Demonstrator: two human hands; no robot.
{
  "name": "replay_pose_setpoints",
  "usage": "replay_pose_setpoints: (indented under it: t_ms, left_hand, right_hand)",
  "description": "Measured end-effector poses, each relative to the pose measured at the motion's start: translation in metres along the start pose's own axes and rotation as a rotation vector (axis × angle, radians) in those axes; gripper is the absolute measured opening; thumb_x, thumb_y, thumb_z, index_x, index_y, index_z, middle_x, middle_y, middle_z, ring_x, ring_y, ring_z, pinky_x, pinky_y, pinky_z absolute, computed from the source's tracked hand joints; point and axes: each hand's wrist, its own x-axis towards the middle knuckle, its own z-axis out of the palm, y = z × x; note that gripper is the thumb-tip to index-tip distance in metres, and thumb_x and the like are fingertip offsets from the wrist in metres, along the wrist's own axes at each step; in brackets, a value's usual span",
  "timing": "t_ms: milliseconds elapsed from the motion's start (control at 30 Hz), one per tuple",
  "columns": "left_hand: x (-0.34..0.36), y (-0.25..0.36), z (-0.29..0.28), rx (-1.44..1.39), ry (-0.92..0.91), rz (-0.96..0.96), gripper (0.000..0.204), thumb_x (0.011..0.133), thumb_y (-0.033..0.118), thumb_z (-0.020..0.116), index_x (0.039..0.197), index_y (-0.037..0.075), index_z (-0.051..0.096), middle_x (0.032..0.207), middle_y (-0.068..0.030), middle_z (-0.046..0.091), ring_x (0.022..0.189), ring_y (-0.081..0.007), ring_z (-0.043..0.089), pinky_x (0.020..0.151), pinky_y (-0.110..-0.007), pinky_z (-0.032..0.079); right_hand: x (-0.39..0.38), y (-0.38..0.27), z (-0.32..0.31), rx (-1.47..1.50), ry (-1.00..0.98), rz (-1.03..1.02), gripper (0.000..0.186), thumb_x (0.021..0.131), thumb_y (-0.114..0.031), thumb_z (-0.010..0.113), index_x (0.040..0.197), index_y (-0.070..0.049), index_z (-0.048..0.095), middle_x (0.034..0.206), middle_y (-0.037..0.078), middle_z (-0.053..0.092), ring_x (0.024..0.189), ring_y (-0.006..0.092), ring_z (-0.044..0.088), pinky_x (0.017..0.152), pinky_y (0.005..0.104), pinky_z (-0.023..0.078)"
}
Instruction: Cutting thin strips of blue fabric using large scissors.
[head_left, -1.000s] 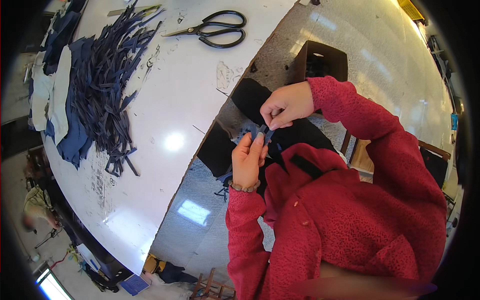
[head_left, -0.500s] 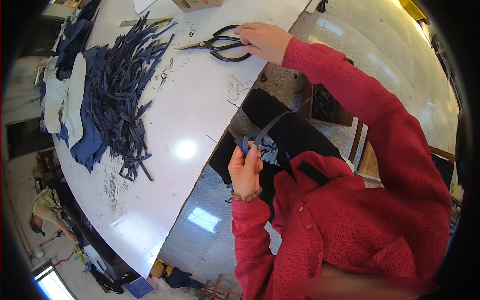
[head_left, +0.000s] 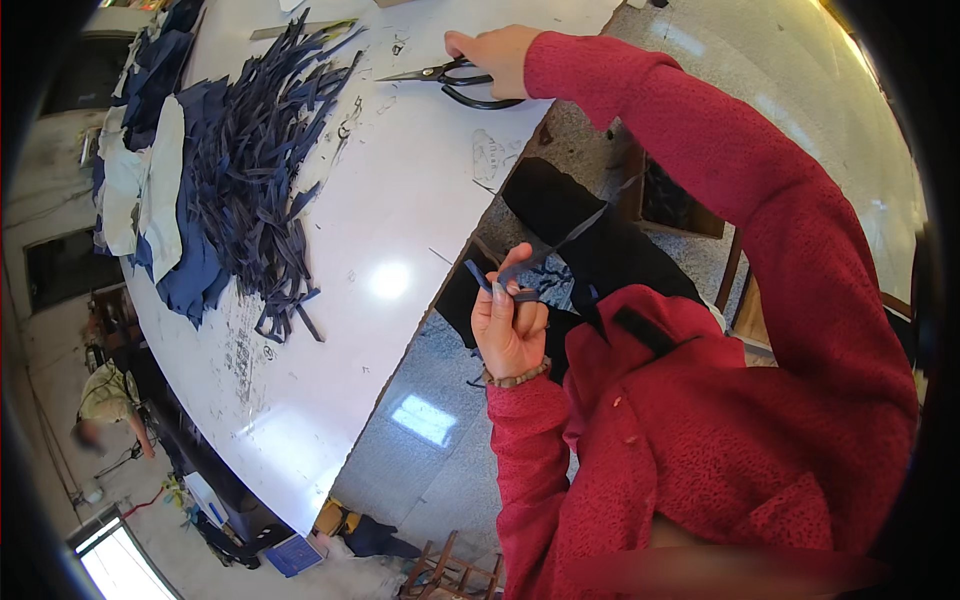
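Strips (head_left: 478,275) sit pinched in your left hand (head_left: 513,335). Your right hand (head_left: 506,54) overlaps the scissors (head_left: 434,74), its finger grip unclear.

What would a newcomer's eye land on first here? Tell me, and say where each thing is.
Likely the heap of dark blue strips, sprawled on the left part of the white table. Then the red jacket at lower right, and its wearer's right hand at the black-handled scissors near the picture's top. Mid-picture, the left hand pinches a dark strip.
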Motion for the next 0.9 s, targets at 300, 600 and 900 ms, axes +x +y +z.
replay_pose_setpoints:
  t_ms: [300,600,900]
  left_hand:
    - [0.000,0.004,-0.001,0.231,0.070,0.021,0.018,0.096,0.017,0.040,0.093,0.003,0.050,0.098,-0.0076,0.052,0.043,-0.0026,0.027,0.042,-0.018,0.024]
    - [0.004,0.002,0.002,0.477,0.051,0.066,0.020,0.097,0.020,0.038,0.091,0.004,0.048,0.095,-0.0064,0.050,0.053,-0.0053,0.035,0.047,-0.020,0.028]
    - [0.002,-0.003,0.002,0.584,0.085,0.066,0.022,0.097,0.022,0.040,0.094,0.002,0.050,0.081,-0.0019,0.048,0.053,-0.0051,0.035,0.047,-0.020,0.028]
  right_hand:
    - [-0.198,-0.017,0.036,1.726,-0.448,-0.202,0.060,0.080,-0.025,0.066,0.121,-0.004,0.028,0.082,0.006,0.047,0.075,0.0146,0.052,0.072,0.0294,0.045]
    - [-0.250,-0.019,0.048,1.998,-0.792,-0.175,0.069,0.084,-0.050,0.054,0.120,0.001,0.026,0.079,0.005,0.043,0.065,0.0106,0.052,0.072,0.0322,0.050]
    - [-0.249,-0.020,0.049,2.011,-0.907,-0.156,0.068,0.085,-0.051,0.053,0.121,0.000,0.026,0.081,0.005,0.043,0.057,0.0073,0.050,0.059,0.0289,0.053]
